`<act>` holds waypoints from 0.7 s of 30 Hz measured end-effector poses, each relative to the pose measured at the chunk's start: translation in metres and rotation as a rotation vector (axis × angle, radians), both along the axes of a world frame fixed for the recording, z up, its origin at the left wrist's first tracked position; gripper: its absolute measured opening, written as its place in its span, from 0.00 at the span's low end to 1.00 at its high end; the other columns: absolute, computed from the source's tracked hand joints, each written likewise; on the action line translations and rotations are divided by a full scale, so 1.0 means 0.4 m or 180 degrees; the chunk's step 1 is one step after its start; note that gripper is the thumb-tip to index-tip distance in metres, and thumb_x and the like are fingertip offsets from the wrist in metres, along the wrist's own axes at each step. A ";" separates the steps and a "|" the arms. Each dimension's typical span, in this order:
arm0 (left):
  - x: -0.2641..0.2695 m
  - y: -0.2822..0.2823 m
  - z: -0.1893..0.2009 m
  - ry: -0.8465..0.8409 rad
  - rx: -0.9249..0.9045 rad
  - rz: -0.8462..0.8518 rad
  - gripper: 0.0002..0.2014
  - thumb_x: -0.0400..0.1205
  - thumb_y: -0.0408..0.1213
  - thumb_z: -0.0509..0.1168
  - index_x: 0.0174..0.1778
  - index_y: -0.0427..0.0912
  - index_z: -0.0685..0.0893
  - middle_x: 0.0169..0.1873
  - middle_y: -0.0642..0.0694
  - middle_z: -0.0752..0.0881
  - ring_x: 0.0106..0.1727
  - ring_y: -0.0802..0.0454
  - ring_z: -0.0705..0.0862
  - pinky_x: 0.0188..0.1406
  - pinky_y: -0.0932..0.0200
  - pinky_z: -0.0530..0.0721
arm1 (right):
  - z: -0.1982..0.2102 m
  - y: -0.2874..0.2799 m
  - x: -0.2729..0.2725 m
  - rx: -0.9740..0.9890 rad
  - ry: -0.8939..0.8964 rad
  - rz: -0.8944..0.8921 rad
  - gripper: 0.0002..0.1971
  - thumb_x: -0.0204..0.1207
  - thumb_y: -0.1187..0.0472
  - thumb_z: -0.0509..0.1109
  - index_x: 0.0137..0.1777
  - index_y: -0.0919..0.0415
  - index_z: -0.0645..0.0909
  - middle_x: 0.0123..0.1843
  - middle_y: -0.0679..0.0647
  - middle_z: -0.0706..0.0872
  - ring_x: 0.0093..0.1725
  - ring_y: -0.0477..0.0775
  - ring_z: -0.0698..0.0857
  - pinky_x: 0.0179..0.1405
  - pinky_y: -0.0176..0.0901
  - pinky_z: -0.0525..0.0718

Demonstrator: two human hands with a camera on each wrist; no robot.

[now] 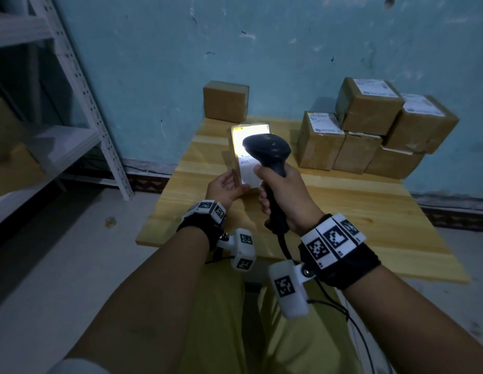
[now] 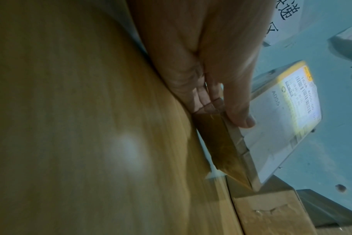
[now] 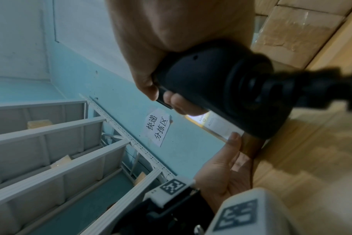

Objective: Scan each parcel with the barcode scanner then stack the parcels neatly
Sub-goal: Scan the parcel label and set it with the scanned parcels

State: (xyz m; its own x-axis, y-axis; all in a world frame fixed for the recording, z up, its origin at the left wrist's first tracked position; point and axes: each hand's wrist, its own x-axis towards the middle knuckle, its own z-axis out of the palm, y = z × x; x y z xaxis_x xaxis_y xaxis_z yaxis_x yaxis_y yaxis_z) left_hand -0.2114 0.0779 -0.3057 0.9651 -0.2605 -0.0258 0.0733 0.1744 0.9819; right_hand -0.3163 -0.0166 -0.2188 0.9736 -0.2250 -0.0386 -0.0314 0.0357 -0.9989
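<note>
A flat brown parcel (image 1: 247, 168) with a white label marked A055 is tilted up over the middle of the wooden table (image 1: 356, 225). My left hand (image 1: 235, 183) holds its near left edge, thumb on the label and fingers behind. My right hand (image 1: 284, 197) grips the handle of the black barcode scanner (image 1: 267, 151), whose head points at the label from close by and lights its top part. In the left wrist view the thumb (image 2: 242, 117) presses the label (image 2: 281, 120). The right wrist view shows the scanner (image 3: 221, 89) over the parcel (image 3: 219, 126).
Several labelled brown parcels (image 1: 369, 128) are stacked at the table's back right. One unlabelled-looking box (image 1: 225, 101) stands at the back against the blue wall. A white metal shelf rack (image 1: 81, 109) stands on the left. The scanner's cable (image 1: 351, 319) hangs off the table's near edge.
</note>
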 end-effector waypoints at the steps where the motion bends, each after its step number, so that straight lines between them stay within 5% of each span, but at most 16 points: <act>1: 0.001 0.000 -0.001 0.0007 0.0010 -0.0013 0.28 0.75 0.18 0.66 0.72 0.29 0.71 0.64 0.37 0.80 0.59 0.50 0.80 0.43 0.75 0.84 | 0.001 0.000 -0.004 0.0007 -0.0005 0.0001 0.09 0.80 0.61 0.64 0.39 0.57 0.71 0.22 0.54 0.71 0.18 0.51 0.68 0.18 0.37 0.67; 5: -0.001 -0.004 0.001 0.0033 0.0040 0.0029 0.27 0.76 0.17 0.65 0.72 0.28 0.70 0.66 0.33 0.79 0.59 0.50 0.79 0.44 0.74 0.83 | 0.002 0.000 -0.017 -0.0025 -0.0012 -0.0020 0.08 0.80 0.61 0.64 0.39 0.57 0.71 0.23 0.54 0.71 0.19 0.52 0.68 0.18 0.38 0.67; 9: -0.003 -0.006 0.005 0.0091 0.0018 0.0083 0.28 0.75 0.17 0.65 0.73 0.27 0.69 0.69 0.33 0.77 0.69 0.43 0.78 0.61 0.62 0.76 | 0.000 0.009 -0.031 -0.0080 -0.0038 -0.0044 0.08 0.79 0.61 0.65 0.39 0.57 0.71 0.22 0.54 0.71 0.18 0.51 0.68 0.17 0.36 0.67; 14: -0.005 -0.005 0.006 0.0035 0.0047 0.0063 0.28 0.75 0.16 0.65 0.72 0.26 0.69 0.69 0.30 0.77 0.64 0.46 0.79 0.45 0.73 0.83 | 0.011 0.009 -0.042 0.0042 -0.0015 -0.0123 0.08 0.80 0.61 0.65 0.39 0.57 0.71 0.21 0.54 0.70 0.17 0.51 0.67 0.17 0.36 0.66; 18: -0.006 -0.008 0.008 0.0098 0.0098 0.0093 0.28 0.76 0.17 0.65 0.74 0.26 0.67 0.70 0.30 0.76 0.70 0.39 0.77 0.62 0.60 0.77 | 0.017 0.001 -0.043 0.0025 -0.0005 -0.0140 0.07 0.80 0.60 0.65 0.42 0.57 0.71 0.21 0.54 0.70 0.17 0.51 0.67 0.16 0.36 0.66; 21: -0.006 -0.007 0.008 0.0119 0.0109 0.0075 0.28 0.76 0.18 0.65 0.74 0.26 0.68 0.70 0.30 0.76 0.72 0.37 0.76 0.65 0.57 0.76 | 0.024 0.001 -0.050 -0.0007 0.0004 -0.0082 0.05 0.80 0.60 0.65 0.44 0.57 0.72 0.23 0.54 0.70 0.18 0.51 0.68 0.16 0.36 0.67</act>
State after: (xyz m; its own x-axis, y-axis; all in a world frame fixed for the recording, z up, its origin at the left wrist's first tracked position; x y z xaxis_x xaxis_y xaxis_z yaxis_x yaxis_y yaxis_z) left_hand -0.2140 0.0750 -0.3026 0.9691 -0.2362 -0.0705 0.1064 0.1427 0.9840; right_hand -0.3363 -0.0163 -0.2093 0.9674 -0.2501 -0.0392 -0.0316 0.0342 -0.9989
